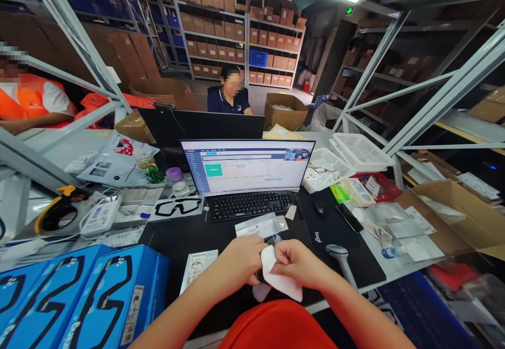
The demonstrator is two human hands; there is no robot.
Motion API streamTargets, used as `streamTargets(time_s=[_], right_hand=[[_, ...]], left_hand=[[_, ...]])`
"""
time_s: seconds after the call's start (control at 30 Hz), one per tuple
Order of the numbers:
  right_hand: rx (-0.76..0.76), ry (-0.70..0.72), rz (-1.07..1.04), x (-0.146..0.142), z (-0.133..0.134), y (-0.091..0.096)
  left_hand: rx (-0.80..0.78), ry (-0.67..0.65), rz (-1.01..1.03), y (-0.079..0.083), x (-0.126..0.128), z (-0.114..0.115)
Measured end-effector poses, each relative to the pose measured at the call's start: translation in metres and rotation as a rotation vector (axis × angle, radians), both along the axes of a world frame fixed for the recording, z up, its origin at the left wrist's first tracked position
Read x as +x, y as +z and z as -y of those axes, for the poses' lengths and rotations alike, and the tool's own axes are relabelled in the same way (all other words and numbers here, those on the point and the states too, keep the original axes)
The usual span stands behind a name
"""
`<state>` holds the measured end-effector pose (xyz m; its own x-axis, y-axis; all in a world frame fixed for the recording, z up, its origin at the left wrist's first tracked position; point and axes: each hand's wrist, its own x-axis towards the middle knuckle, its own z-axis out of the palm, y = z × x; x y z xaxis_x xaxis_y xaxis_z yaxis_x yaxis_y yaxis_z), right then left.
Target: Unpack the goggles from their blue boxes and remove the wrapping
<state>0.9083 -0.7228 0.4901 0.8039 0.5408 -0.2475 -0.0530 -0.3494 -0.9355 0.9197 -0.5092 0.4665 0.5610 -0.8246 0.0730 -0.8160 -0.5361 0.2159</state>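
My right hand (294, 258) pinches a soft white cloth (282, 281) that hangs down in front of my body. Close beside it, my left hand (248, 257) has its fingers curled round something dark, mostly hidden by the hand and the cloth. Just beyond both hands lies a clear plastic packet (262, 226) with a printed label. A printed leaflet (198, 269) with a drawing of glasses is on the black desk mat, left of my left hand. To the right of my right forearm rests a white barcode scanner (338, 253).
Blue boxes (114, 296) printed with glasses frames stand at the left. Ahead are a keyboard (252, 205) and a lit monitor (248, 167). A mouse (319, 208), a phone (349, 217) and an open carton (453, 212) are at right. Two people sit beyond.
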Motion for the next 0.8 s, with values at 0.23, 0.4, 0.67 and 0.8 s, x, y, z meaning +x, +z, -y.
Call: streamTargets(time_s=[0.23,0.4,0.67,0.8], right_hand=[[0.120,0.140,-0.101,0.002,0.014,-0.004],[-0.041,-0.066,0.138,0.001,-0.007,-0.003],[0.128,0.211,-0.097,0.018,0.009,-0.013],[0.094,0.057,0.093,0.014,-0.015,-0.010]], left_hand=[[-0.126,0.008,0.023,0.006,-0.006,-0.009],[-0.080,0.078,0.030,-0.004,-0.002,-0.003],[-0.083,0.086,0.036,-0.006,-0.008,-0.012],[-0.003,0.183,0.029,-0.007,-0.006,-0.010]])
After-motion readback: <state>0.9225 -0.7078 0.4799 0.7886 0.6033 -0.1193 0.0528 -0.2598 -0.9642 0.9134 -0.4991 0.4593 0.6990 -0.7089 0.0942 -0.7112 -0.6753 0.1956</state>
